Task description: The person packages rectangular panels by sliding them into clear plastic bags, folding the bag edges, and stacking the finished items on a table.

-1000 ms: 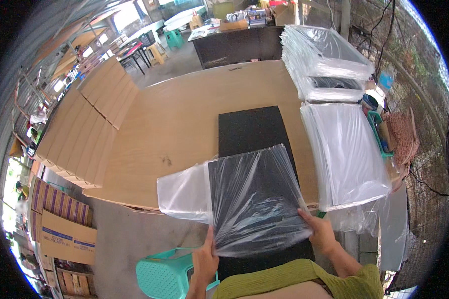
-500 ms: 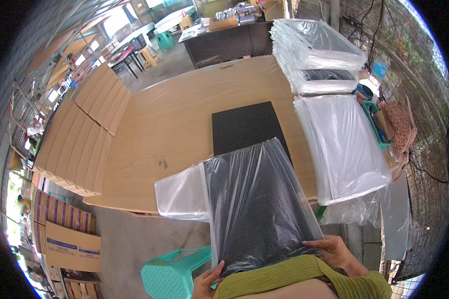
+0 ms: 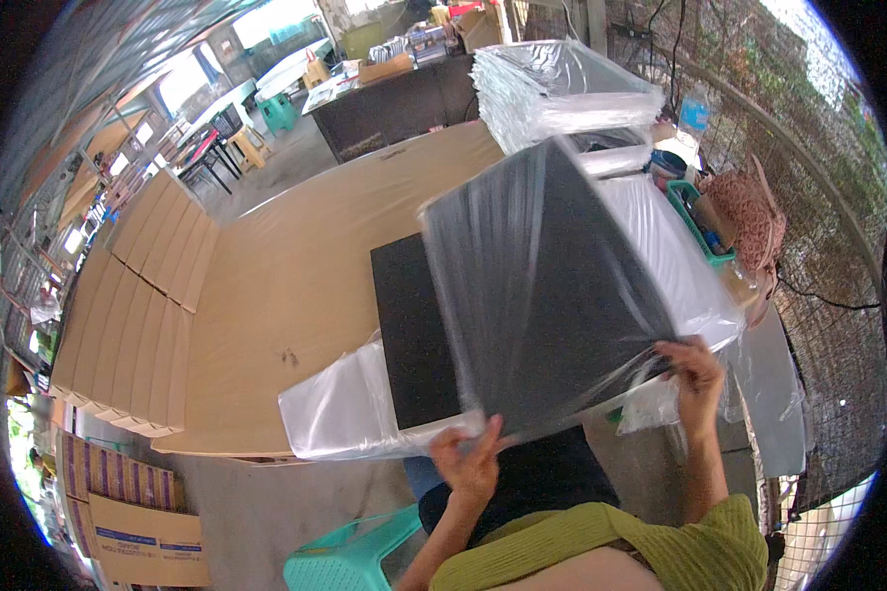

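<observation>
A black board in a clear plastic sleeve (image 3: 552,286) is held up in front of me, tilted over the table's right part. My left hand (image 3: 470,461) is closed on its near left corner. At the near right corner, my right hand (image 3: 695,379) pinches the plastic edge. Beneath it and to the left, a bare black board (image 3: 409,315) lies on the table, partly covered. A clear plastic sleeve (image 3: 337,406) sticks out at the table's near edge, beside that board. On the right is a pile of clear sleeves (image 3: 650,222), partly hidden behind the raised board.
The brown-covered table (image 3: 276,266) bears a row of cardboard boxes (image 3: 133,325) at left. Stacked plastic-wrapped boards (image 3: 562,94) stand at the far right, near a green basket (image 3: 695,225) and a pinkish bag (image 3: 744,217). A green stool (image 3: 350,554) is below, left of me.
Both hands have lifted the sleeved board off the near edge and moved it forward and to the right, over the sleeve pile. More of the bare black board beneath now shows.
</observation>
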`<action>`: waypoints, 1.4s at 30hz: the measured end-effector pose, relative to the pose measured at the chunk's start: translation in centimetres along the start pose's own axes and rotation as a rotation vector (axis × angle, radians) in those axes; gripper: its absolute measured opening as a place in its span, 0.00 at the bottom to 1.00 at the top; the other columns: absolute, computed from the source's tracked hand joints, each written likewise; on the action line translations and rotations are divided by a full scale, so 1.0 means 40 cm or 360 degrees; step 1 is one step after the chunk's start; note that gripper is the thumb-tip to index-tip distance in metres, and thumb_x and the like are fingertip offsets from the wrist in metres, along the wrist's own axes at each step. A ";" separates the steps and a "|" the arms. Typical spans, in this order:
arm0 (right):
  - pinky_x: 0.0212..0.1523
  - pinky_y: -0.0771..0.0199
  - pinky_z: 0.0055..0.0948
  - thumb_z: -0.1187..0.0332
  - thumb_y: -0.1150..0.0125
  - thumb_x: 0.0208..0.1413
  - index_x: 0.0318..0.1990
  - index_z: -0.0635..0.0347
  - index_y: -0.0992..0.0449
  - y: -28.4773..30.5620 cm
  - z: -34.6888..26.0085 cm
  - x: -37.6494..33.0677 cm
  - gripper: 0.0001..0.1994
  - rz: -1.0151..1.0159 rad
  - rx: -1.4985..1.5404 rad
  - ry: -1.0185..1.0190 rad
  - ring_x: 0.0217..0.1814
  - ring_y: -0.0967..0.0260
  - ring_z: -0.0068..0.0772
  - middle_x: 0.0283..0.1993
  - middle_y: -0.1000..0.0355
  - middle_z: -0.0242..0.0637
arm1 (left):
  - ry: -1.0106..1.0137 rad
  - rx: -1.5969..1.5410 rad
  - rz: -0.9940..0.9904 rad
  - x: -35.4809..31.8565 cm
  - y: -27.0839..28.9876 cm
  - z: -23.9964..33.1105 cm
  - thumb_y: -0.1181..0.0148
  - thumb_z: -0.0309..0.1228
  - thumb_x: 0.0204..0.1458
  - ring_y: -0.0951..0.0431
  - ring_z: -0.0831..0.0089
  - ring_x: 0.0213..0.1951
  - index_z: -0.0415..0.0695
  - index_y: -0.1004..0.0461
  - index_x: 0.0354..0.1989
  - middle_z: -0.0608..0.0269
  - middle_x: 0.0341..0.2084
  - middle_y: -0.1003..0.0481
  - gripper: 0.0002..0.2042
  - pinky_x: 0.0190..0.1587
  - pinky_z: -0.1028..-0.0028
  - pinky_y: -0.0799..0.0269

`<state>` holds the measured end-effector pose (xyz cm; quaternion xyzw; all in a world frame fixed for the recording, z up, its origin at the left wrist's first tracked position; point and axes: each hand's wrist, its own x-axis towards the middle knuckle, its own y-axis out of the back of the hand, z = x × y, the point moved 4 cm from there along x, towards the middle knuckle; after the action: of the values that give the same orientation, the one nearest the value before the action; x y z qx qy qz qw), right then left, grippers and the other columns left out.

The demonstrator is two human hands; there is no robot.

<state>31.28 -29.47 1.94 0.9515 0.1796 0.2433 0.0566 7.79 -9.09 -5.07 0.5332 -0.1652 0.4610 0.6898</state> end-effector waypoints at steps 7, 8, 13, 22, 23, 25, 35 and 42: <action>0.32 0.36 0.18 0.80 0.52 0.56 0.36 0.63 0.23 0.274 0.144 0.060 0.09 0.0635 -0.0244 -0.0125 0.31 0.36 0.17 0.33 0.29 0.28 | -0.0597 -0.0786 0.0043 0.172 -0.192 0.191 0.34 0.26 0.34 0.31 0.70 0.35 0.56 0.21 0.41 0.69 0.33 0.32 0.20 0.36 0.73 0.35; 0.32 0.36 0.17 0.79 0.51 0.56 0.36 0.63 0.22 0.292 0.171 0.064 0.09 0.0657 -0.0265 -0.0165 0.31 0.36 0.17 0.32 0.29 0.27 | -0.0627 -0.0767 -0.0004 0.174 -0.206 0.204 0.34 0.26 0.34 0.31 0.70 0.35 0.55 0.21 0.41 0.69 0.33 0.31 0.20 0.37 0.73 0.35; 0.29 0.37 0.18 0.75 0.46 0.55 0.36 0.61 0.22 0.357 0.299 0.063 0.06 0.0751 -0.0432 -0.0310 0.29 0.37 0.16 0.29 0.30 0.24 | -0.0664 -0.0742 -0.0190 0.171 -0.275 0.243 0.36 0.27 0.36 0.30 0.69 0.38 0.53 0.23 0.41 0.71 0.37 0.30 0.18 0.41 0.71 0.35; 0.41 0.34 0.24 0.70 0.46 0.53 0.41 0.57 0.22 0.394 0.389 0.040 0.10 0.0877 -0.0698 -0.0346 0.40 0.33 0.24 0.39 0.26 0.29 | -0.0571 -0.0781 -0.0381 0.136 -0.334 0.262 0.36 0.34 0.42 0.32 0.66 0.44 0.55 0.23 0.40 0.71 0.42 0.29 0.14 0.47 0.65 0.38; 0.45 0.35 0.25 0.67 0.47 0.54 0.43 0.58 0.23 0.431 0.436 0.028 0.12 0.0936 -0.0372 -0.0314 0.44 0.33 0.26 0.42 0.26 0.30 | -0.0575 -0.0802 -0.0391 0.135 -0.336 0.268 0.36 0.35 0.43 0.32 0.65 0.45 0.55 0.23 0.41 0.70 0.43 0.29 0.14 0.48 0.64 0.38; 0.52 0.39 0.27 0.62 0.49 0.55 0.47 0.59 0.25 0.398 0.426 0.042 0.16 0.1094 -0.0005 -0.0335 0.50 0.35 0.31 0.47 0.28 0.34 | -0.0484 -0.0840 -0.0417 0.124 -0.353 0.253 0.37 0.35 0.45 0.35 0.57 0.51 0.53 0.29 0.50 0.58 0.51 0.35 0.21 0.53 0.59 0.41; 0.46 0.35 0.28 0.57 0.52 0.60 0.44 0.72 0.25 0.340 0.547 0.109 0.21 0.1308 0.0111 -0.0337 0.43 0.33 0.30 0.41 0.27 0.40 | -0.0149 -0.1045 -0.0854 0.100 -0.438 0.293 0.46 0.30 0.52 0.66 0.31 0.64 0.45 0.60 0.67 0.26 0.62 0.71 0.36 0.64 0.50 0.63; 0.42 0.34 0.27 0.63 0.46 0.56 0.42 0.70 0.24 0.311 0.527 0.104 0.16 0.1341 0.0143 -0.0267 0.38 0.33 0.26 0.37 0.27 0.36 | -0.0158 -0.1066 -0.0805 0.099 -0.453 0.296 0.47 0.29 0.52 0.67 0.27 0.62 0.43 0.65 0.67 0.24 0.61 0.72 0.39 0.64 0.49 0.63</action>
<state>48.78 -39.91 -12.22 0.9597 -0.2194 0.1588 -0.0747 27.68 -17.89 -8.32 0.3249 -0.2027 0.1717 0.9077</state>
